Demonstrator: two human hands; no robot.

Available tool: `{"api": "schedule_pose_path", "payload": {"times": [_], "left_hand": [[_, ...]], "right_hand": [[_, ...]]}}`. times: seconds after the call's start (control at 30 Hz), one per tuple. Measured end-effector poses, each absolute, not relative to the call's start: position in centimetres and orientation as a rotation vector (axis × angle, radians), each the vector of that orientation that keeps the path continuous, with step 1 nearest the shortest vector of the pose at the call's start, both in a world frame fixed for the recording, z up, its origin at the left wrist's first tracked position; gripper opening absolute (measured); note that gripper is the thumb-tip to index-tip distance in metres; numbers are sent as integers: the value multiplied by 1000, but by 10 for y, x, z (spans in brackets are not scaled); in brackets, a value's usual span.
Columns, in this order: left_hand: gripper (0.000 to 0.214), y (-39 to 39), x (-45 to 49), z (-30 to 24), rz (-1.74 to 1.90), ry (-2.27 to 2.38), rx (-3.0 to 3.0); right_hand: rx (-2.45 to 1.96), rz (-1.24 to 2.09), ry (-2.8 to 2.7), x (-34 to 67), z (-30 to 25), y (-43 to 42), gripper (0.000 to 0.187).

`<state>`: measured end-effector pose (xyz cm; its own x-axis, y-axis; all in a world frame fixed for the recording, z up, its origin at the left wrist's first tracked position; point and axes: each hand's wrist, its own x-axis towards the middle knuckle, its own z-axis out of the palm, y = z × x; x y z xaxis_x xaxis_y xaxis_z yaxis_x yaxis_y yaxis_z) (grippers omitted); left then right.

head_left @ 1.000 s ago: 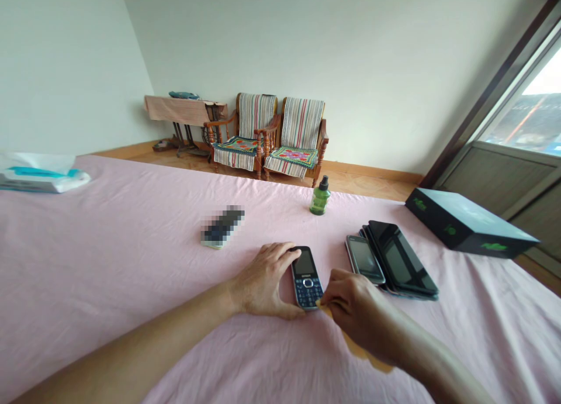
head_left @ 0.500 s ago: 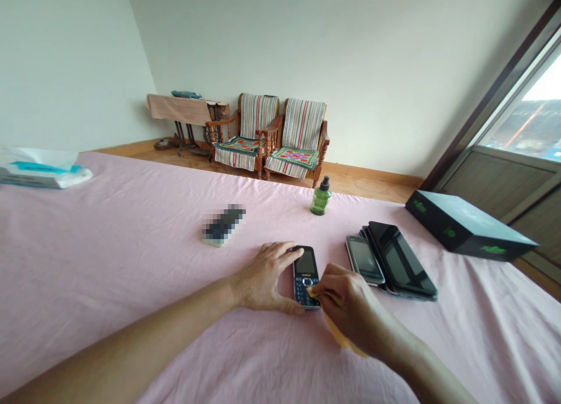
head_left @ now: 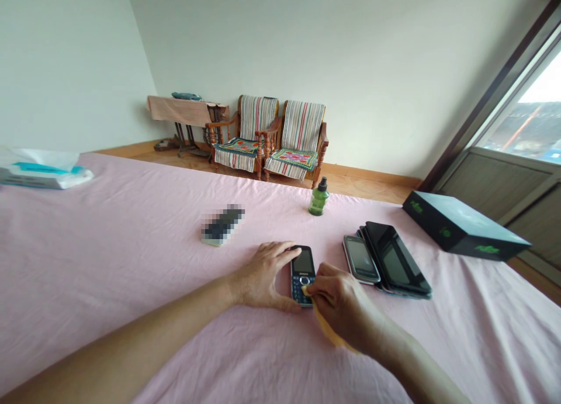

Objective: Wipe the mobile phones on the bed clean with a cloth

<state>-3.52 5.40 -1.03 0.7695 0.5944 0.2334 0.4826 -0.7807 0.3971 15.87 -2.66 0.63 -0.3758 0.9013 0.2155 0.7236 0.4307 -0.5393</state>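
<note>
A dark keypad phone (head_left: 303,265) lies face up on the pink sheet. My left hand (head_left: 263,275) steadies it from the left, fingers at its upper end and thumb at its lower end. In my right hand (head_left: 344,299) a yellow cloth (head_left: 328,329) is pinched, one bunched tip pressed on the phone's keys and the rest trailing below the palm. To the right of that hand lie a smaller silver-edged phone (head_left: 361,258) and a larger black device (head_left: 398,263), side by side.
A green spray bottle (head_left: 318,199) stands beyond the phones. A black-sided box (head_left: 464,225) sits at the right, a pack of tissues (head_left: 48,175) at the far left. One pixelated object (head_left: 222,225) lies left of the bottle. Two wooden chairs (head_left: 293,141) stand past the sheet's edge.
The cloth tip in my right hand has shifted slightly left over the keys. My left hand keeps its hold on the phone. The whole view has moved a little.
</note>
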Motion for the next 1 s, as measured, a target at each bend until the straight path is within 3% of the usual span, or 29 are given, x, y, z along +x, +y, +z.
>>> {"api": "schedule_pose_path", "payload": {"times": [0.37, 0.57, 0.77, 1.0], "left_hand": [[93, 55, -34, -8, 486, 823, 2661], [97, 56, -35, -9, 495, 801, 2656], [96, 58, -36, -13, 495, 794, 2660], [98, 57, -37, -11, 476, 799, 2656]], "right_hand": [[-1178, 623, -2274, 158, 12, -28, 28], [-1226, 509, -2185, 158, 3, -22, 25], [-1095, 681, -2296, 159, 13, -28, 26], [-1154, 566, -2194, 160, 9, -22, 27]]}}
